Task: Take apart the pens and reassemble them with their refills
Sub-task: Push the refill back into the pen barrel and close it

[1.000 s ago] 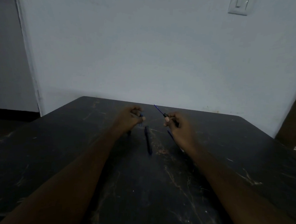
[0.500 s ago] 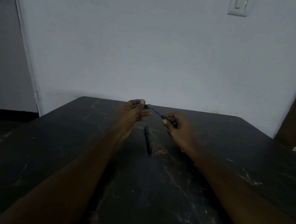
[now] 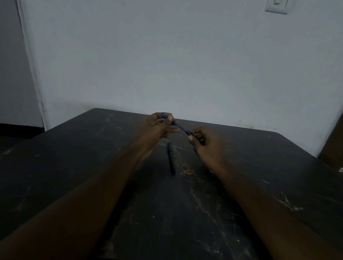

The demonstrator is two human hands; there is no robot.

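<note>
A thin blue refill [image 3: 180, 127] spans between the left hand [image 3: 160, 127] and right hand [image 3: 201, 140], both pinching it above a dark pen [image 3: 171, 159] on the table [image 3: 264, 175].

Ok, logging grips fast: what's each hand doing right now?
Left hand: closed, pinching the blue refill.
Right hand: closed on the dark pen part at the refill's other end.

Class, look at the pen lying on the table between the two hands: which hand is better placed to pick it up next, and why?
Probably the left hand: the dark pen lies slightly nearer it. Both hands are occupied, though, sharing the blue refill, with the right hand pinching its dark tip.
</note>
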